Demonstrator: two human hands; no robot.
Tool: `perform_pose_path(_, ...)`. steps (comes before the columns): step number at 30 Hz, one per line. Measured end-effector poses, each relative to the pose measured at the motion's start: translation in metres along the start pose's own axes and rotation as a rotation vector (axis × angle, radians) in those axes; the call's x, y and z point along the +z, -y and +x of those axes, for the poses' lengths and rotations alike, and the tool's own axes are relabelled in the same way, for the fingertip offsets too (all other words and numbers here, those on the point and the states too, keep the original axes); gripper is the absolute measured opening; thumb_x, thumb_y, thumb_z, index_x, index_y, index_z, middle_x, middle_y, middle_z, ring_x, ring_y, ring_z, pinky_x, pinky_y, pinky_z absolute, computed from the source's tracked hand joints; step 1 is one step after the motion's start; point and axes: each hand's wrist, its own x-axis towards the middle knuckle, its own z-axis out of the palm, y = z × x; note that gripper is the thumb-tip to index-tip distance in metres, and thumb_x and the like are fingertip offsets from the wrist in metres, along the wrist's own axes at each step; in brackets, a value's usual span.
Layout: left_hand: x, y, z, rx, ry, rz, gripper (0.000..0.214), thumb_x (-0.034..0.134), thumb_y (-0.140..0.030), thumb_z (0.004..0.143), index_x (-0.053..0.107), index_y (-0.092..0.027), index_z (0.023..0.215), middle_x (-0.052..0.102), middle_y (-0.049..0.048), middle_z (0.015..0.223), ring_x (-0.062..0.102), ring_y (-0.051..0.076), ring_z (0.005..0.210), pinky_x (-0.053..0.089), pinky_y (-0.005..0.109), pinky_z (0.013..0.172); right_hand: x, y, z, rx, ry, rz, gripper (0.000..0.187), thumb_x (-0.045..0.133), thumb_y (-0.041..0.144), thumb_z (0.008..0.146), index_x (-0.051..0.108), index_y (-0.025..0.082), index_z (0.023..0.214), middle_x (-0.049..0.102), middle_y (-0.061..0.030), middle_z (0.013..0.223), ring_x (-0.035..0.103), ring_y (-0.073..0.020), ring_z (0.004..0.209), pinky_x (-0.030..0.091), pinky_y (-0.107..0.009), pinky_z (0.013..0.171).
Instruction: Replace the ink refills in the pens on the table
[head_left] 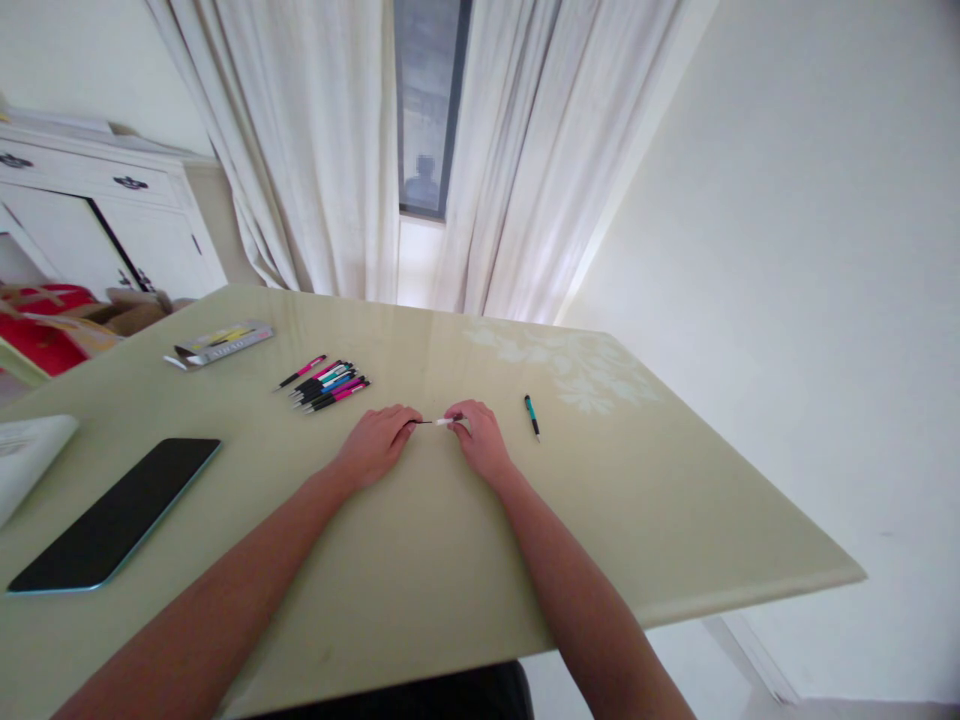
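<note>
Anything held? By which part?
Left hand: a thin dark piece, by its left part. Right hand: a white-ended piece, behind its white end. The rest is hidden.

Bright, soft light fills the room; long white fabric curtains (322,140) reflect faintly in the glossy pale-green bench (675,500). Wide-angle distortion stretches the edges. Thin black-and-white pen parts (442,421) look soft; a narrow, dark-framed glass window (431,90) shows a pixelated patch.
</note>
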Motion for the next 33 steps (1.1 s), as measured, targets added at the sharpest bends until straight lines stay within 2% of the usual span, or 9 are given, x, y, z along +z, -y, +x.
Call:
perform_pose_path(5, 0.001, 0.001, 0.000, -0.043, -0.021, -0.038, 0.027, 0.034, -0.031, 0.103, 0.057, -0.021, 0.112, 0.069, 0.0085, 0.106, 0.064, 0.026, 0.099, 0.045, 0.041, 0.088, -0.001, -0.008, 0.002, 0.059, -0.139, 0.182, 0.010, 0.061, 0.016, 0.090, 0.065, 0.021, 0.097, 0.069, -0.0067, 0.104, 0.063, -0.0208, 0.102, 0.047, -0.038, 0.098)
perform_pose_path(8, 0.001, 0.000, 0.000, -0.044, -0.027, -0.059, 0.026, 0.034, -0.031, 0.103, 0.056, -0.021, 0.112, 0.069, 0.0089, 0.105, 0.064, 0.026, 0.098, 0.046, 0.041, 0.088, -0.002, -0.013, 0.004, 0.139, -0.203, 0.274, 0.009, 0.062, 0.024, 0.090, 0.064, 0.021, 0.098, 0.070, -0.0070, 0.103, 0.066, -0.0198, 0.100, 0.051, -0.035, 0.096)
perform_pose_path(12, 0.001, -0.001, -0.001, -0.037, -0.034, -0.091, 0.026, 0.033, -0.031, 0.103, 0.055, -0.021, 0.111, 0.068, 0.0088, 0.104, 0.063, 0.026, 0.098, 0.048, 0.041, 0.089, -0.007, -0.021, 0.007, 0.271, -0.249, 0.382, 0.017, 0.062, 0.027, 0.088, 0.064, 0.020, 0.103, 0.071, -0.0086, 0.104, 0.069, -0.0193, 0.096, 0.056, -0.032, 0.086)
perform_pose_path(15, 0.000, -0.003, -0.001, -0.040, -0.040, -0.113, 0.025, 0.032, -0.032, 0.104, 0.054, -0.021, 0.110, 0.067, 0.0082, 0.103, 0.063, 0.026, 0.098, 0.047, 0.041, 0.090, -0.013, -0.033, 0.007, 0.361, -0.272, 0.353, 0.022, 0.063, 0.028, 0.087, 0.068, 0.018, 0.106, 0.073, -0.0099, 0.107, 0.070, -0.0200, 0.093, 0.056, -0.033, 0.083)
perform_pose_path(18, -0.001, -0.005, 0.000, -0.030, -0.034, -0.110, 0.026, 0.035, -0.037, 0.104, 0.055, -0.021, 0.106, 0.067, 0.0077, 0.101, 0.063, 0.026, 0.096, 0.047, 0.040, 0.088, -0.018, -0.046, 0.005, 0.405, -0.212, 0.272, 0.020, 0.063, 0.026, 0.087, 0.073, 0.019, 0.102, 0.075, -0.0086, 0.105, 0.070, -0.0201, 0.091, 0.055, -0.036, 0.087)
perform_pose_path(22, -0.002, -0.006, 0.000, -0.016, -0.013, -0.069, 0.032, 0.033, -0.041, 0.105, 0.057, -0.021, 0.098, 0.067, 0.0067, 0.095, 0.063, 0.025, 0.091, 0.046, 0.038, 0.085, -0.019, -0.058, 0.002, 0.417, -0.115, 0.126, 0.015, 0.064, 0.023, 0.087, 0.076, 0.020, 0.095, 0.077, -0.0072, 0.097, 0.070, -0.0214, 0.088, 0.053, -0.037, 0.087)
perform_pose_path(28, -0.002, -0.006, 0.001, -0.094, 0.020, -0.017, 0.035, 0.038, -0.047, 0.104, 0.061, -0.022, 0.097, 0.070, 0.0058, 0.092, 0.064, 0.024, 0.086, 0.044, 0.035, 0.078, -0.025, -0.047, 0.000, 0.399, -0.173, -0.132, 0.016, 0.060, 0.020, 0.091, 0.074, 0.017, 0.098, 0.071, -0.0134, 0.100, 0.066, -0.0249, 0.093, 0.048, -0.040, 0.091)
perform_pose_path(31, -0.002, -0.006, 0.001, -0.122, 0.040, 0.015, 0.040, 0.040, -0.052, 0.103, 0.063, -0.022, 0.091, 0.070, 0.0047, 0.085, 0.064, 0.023, 0.079, 0.041, 0.033, 0.072, -0.028, -0.027, 0.002, 0.303, -0.205, -0.077, 0.017, 0.058, 0.024, 0.094, 0.073, 0.017, 0.101, 0.070, -0.0106, 0.099, 0.065, -0.0207, 0.088, 0.049, -0.034, 0.087)
perform_pose_path(33, -0.003, -0.006, 0.001, -0.120, 0.040, 0.009, 0.041, 0.040, -0.052, 0.103, 0.064, -0.022, 0.089, 0.070, 0.0040, 0.083, 0.063, 0.022, 0.077, 0.040, 0.032, 0.071, -0.027, -0.011, 0.002, 0.216, -0.145, 0.065, 0.020, 0.059, 0.032, 0.097, 0.073, 0.019, 0.101, 0.072, -0.0067, 0.096, 0.065, -0.0172, 0.082, 0.049, -0.029, 0.079)
